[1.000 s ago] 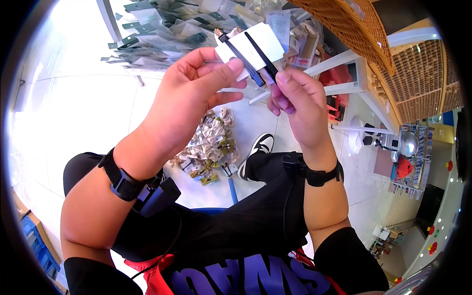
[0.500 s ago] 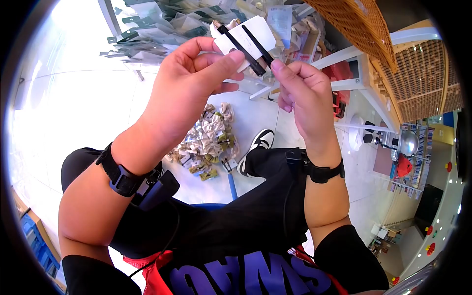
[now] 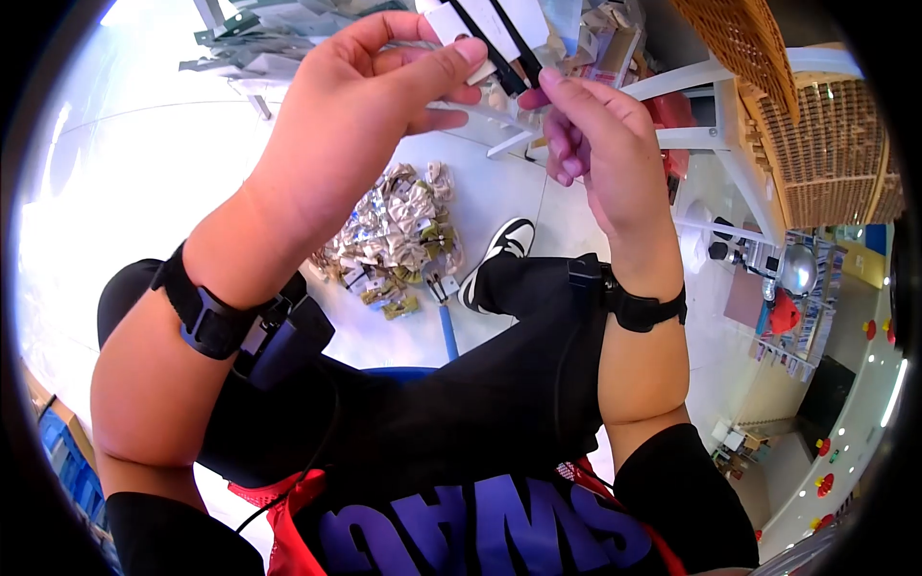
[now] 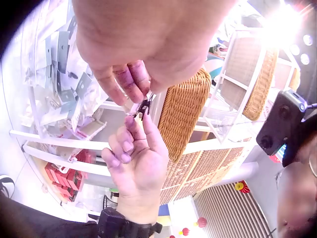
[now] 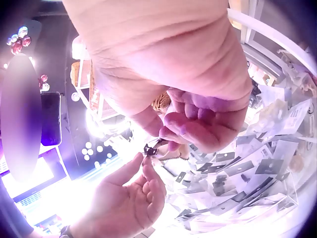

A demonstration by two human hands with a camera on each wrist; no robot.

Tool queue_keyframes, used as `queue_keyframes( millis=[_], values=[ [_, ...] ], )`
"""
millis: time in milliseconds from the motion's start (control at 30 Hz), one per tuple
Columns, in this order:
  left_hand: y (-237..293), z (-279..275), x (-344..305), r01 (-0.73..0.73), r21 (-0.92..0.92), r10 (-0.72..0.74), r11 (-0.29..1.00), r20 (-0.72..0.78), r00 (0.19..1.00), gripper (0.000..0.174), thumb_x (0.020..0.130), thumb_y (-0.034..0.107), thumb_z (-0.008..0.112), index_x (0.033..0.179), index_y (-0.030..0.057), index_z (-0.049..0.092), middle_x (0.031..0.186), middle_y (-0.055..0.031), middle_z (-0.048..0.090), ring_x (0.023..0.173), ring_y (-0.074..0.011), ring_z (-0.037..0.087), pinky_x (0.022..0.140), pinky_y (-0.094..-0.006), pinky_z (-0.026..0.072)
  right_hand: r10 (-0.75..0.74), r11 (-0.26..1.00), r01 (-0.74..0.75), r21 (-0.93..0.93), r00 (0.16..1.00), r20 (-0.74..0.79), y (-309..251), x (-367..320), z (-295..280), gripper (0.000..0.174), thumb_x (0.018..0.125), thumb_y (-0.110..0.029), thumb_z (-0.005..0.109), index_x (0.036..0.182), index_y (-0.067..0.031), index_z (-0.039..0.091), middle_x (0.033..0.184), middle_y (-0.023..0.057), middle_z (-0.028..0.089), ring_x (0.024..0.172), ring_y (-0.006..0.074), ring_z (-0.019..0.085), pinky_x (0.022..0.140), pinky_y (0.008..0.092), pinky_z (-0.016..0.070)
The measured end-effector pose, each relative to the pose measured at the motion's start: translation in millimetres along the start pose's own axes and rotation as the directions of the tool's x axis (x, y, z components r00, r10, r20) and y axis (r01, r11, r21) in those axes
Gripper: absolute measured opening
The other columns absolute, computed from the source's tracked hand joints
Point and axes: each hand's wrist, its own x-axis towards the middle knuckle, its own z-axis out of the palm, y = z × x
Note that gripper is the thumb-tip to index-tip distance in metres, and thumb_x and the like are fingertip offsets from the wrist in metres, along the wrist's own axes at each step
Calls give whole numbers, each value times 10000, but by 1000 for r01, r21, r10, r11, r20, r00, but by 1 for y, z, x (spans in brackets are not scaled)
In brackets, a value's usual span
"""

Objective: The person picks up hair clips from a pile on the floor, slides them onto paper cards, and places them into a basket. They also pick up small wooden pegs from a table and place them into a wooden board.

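Observation:
Up at the top edge of the head view, a white card (image 3: 526, 21) carries two long black clips that look like hair clips (image 3: 520, 46). My left hand (image 3: 360, 110) pinches the card's left side, its thumb lying over the front beside the nearer clip. My right hand (image 3: 607, 130) pinches the lower end of the right-hand clip between thumb and forefinger, its other fingers curled in. Seen end-on, the clips (image 4: 144, 105) form a small dark shape between both hands' fingertips in the left wrist view. The card's top is cut off in the head view.
Below the hands, a pile of packaged fabric bows (image 3: 399, 226) lies on the floor near a shoe (image 3: 499, 254). Many clear packets (image 5: 237, 173) hang on a rack ahead. To the right stand a white frame (image 3: 725, 134) and wicker baskets (image 3: 831, 144).
Both hands and the card sit higher in the head view, with the floor and pile shifted up too. The hands' grip on card and clip looks much the same.

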Motion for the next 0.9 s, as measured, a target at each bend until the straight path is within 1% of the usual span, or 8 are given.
queue_keyframes(
  millis=[200, 267, 367, 533, 600, 633, 700, 900],
  values=[
    [3, 3, -2, 23, 95, -18, 995, -50, 999, 253, 1015, 259, 734, 1187, 84, 674, 1094, -38, 753, 1025, -133, 738, 917, -274, 591, 41, 997, -45, 59, 997, 62, 4, 1, -3, 384, 1008, -369, 705, 924, 0, 769, 612, -45, 498, 513, 63, 419, 497, 247, 357],
    [10, 7, -1, 139, -87, -143, 986, -34, 989, 137, 1025, 150, 709, 1080, 56, 627, 983, -64, 754, 900, -142, 724, 819, -302, 601, 47, 997, -53, 64, 995, 82, 4, 3, -7, 377, 1003, -372, 712, 940, -4, 759, 610, -46, 489, 510, 64, 406, 500, 252, 356],
    [12, 10, 1, 157, -80, -163, 984, -69, 984, 153, 1005, 136, 733, 1072, 53, 624, 970, -75, 757, 886, -149, 727, 808, -308, 603, 80, 987, -98, 130, 988, 134, 5, 6, -10, 363, 997, -370, 716, 955, -10, 742, 609, -43, 488, 515, 65, 410, 506, 260, 363],
    [14, 12, -2, 125, -91, -131, 988, -62, 989, 147, 1006, 129, 728, 1065, 48, 620, 969, -70, 759, 882, -141, 726, 807, -301, 602, 46, 999, -47, 17, 995, 91, 11, 5, -6, 396, 1005, -409, 678, 945, -20, 721, 658, -27, 539, 557, 71, 468, 519, 265, 389],
    [16, 12, 1, 216, -42, -220, 975, -114, 969, 162, 1009, 146, 725, 1100, 54, 626, 1013, -78, 756, 918, -154, 725, 833, -313, 599, 34, 999, -34, -5, 996, 86, 10, 5, -2, 399, 1010, -413, 668, 945, -23, 720, 668, -24, 548, 562, 74, 476, 521, 265, 393],
    [12, 8, 1, 214, -41, -218, 976, -114, 969, 162, 1009, 146, 725, 1100, 54, 626, 1013, -78, 756, 918, -154, 725, 833, -313, 599, 26, 999, -24, -27, 996, 81, 10, 4, -1, 403, 1014, -418, 658, 945, -25, 719, 677, -21, 557, 567, 76, 485, 524, 265, 398],
    [2, 0, -2, 15, 88, -13, 996, -24, 1000, 262, 1010, 266, 740, 1186, 87, 662, 1090, -44, 752, 1028, -141, 740, 925, -279, 591, 17, 1000, -19, 22, 994, 110, 8, 4, -2, 394, 1018, -408, 655, 945, -27, 723, 674, -21, 556, 567, 78, 485, 522, 265, 395],
    [-1, -3, -1, 16, 113, -16, 993, -1, 1000, 254, 1005, 277, 747, 1158, 97, 654, 1067, -42, 754, 1027, -147, 741, 927, -283, 592, 25, 987, -48, 152, 989, 147, 6, 4, -5, 373, 1032, -380, 643, 949, -27, 729, 658, -25, 539, 565, 81, 479, 529, 259, 381]
  ],
)
